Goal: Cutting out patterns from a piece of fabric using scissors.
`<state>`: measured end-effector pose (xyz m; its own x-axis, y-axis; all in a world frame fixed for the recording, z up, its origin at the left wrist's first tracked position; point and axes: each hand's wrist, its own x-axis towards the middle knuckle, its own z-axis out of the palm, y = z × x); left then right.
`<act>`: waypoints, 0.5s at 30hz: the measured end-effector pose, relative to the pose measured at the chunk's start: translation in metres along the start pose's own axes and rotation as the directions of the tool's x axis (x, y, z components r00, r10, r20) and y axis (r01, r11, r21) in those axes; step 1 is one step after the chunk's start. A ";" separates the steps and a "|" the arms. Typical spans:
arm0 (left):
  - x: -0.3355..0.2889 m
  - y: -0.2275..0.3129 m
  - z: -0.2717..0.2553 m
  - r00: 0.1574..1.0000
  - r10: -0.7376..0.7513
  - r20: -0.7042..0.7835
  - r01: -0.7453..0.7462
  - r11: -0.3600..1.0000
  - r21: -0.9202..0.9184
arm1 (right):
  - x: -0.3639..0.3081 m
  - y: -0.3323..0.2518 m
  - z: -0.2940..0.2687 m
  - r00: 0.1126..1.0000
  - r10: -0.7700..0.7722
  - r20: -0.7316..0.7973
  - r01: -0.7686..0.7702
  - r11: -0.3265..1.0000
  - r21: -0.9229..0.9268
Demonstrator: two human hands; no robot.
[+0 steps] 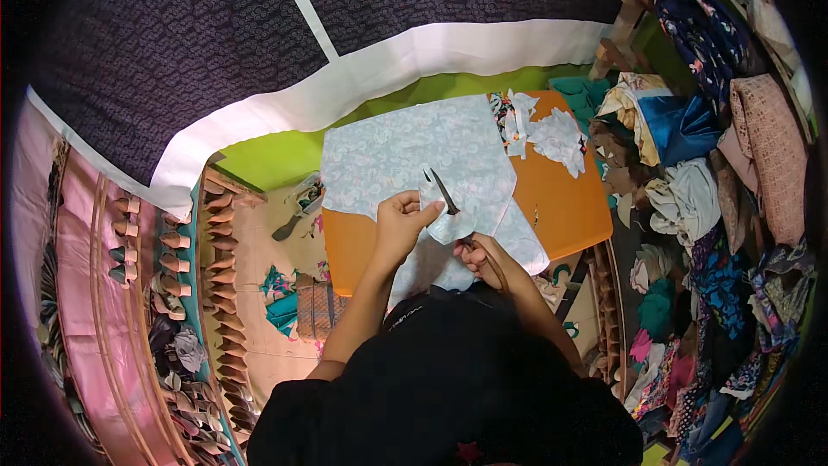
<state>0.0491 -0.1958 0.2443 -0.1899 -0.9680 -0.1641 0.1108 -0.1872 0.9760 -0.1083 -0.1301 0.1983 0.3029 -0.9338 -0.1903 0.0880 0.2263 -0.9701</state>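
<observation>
Scissors (445, 192) are in my right hand (481, 261), their dark blades parted at the tips and pointing away from me. My left hand (399, 223) pinches the edge of a small pale fabric piece (450, 226) between thumb and fingers. The blades cross this piece, and part of them is hidden by it. Under both hands a large pale grey-blue patterned cloth (405, 145) lies over an orange table (569, 207), some of it hanging toward my lap. The scissors' handles are mostly covered by my right fingers.
White and floral fabric scraps (556, 140) lie on the table's far right. Piled cloths (686, 198) crowd the right side. Rows of wooden shoe lasts (226, 293) line a rack at left. A woven brown bag (317, 306) and green scraps (281, 315) rest on the floor.
</observation>
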 end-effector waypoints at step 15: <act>0.016 -0.012 0.007 1.000 0.008 0.030 -0.009 0.999 0.038 | -0.001 -0.030 -0.022 0.998 0.041 0.046 -0.036 0.993 -0.109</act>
<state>0.0379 -0.2077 0.2306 -0.2180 -0.9641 -0.1519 0.0753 -0.1718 0.9823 -0.1321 -0.1424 0.2239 0.3493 -0.9102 -0.2227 -0.0270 0.2278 -0.9733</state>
